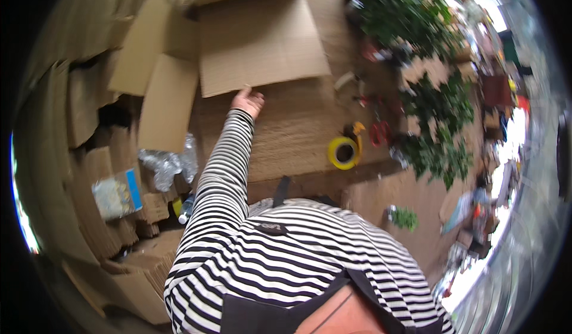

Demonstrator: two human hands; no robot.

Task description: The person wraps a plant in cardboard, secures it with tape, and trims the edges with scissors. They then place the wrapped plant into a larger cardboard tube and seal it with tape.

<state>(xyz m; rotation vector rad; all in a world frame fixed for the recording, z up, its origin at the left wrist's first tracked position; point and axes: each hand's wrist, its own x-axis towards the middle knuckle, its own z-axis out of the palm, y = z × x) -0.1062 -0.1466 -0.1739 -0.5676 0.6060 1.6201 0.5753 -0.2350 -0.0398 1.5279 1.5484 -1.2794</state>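
My left hand point(248, 102), at the end of a black-and-white striped sleeve, is at the near edge of a broad cardboard panel point(263, 43). A fingertip meets that edge; the other fingers are bent below it, and a grip cannot be made out. To the left stand upright cardboard flaps point(167, 104). Under the hand lies a brown worktop point(290, 133). A yellow roll of tape point(336, 154) lies on it to the right, near red-handled scissors point(380, 133). My right hand is out of view.
Leafy green plants point(440, 106) line the right side, with a small plant point(403, 218) lower down. Crumpled clear plastic point(165, 168), a bottle point(185, 211) and a plastic packet point(114, 195) sit at left. Stacked cardboard point(49, 155) fills the far left.
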